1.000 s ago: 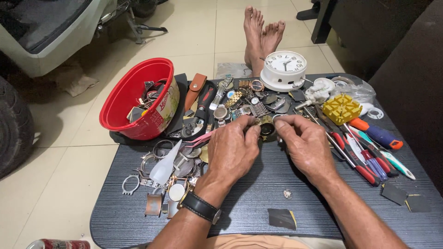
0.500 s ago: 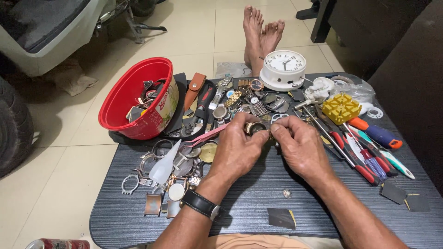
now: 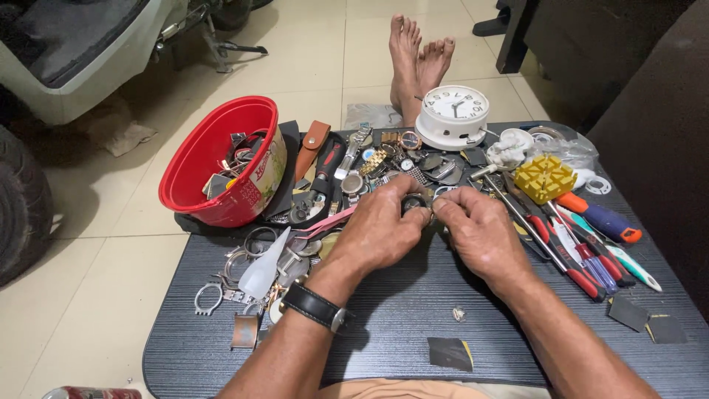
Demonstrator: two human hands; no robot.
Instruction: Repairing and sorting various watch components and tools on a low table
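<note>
At lower centre of frame: dark table (image 3: 413, 325), one loose small part (image 3: 459, 314) lying bare. Mid-frame: left hand (image 3: 380, 229) and right hand (image 3: 480, 230), fingers pinched narrow on a small watch case (image 3: 416, 201) held between them; a slip could have dropped it among clutter. Upper left: red bowl (image 3: 193, 170) held straps and watch parts. Beyond: white clock (image 3: 453, 114).

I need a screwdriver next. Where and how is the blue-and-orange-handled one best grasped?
Probably by its thick handle, from above. The blue-and-orange screwdriver lies flat on the table at the tool pile's far right, handle end clear, away from the right hand.
</note>
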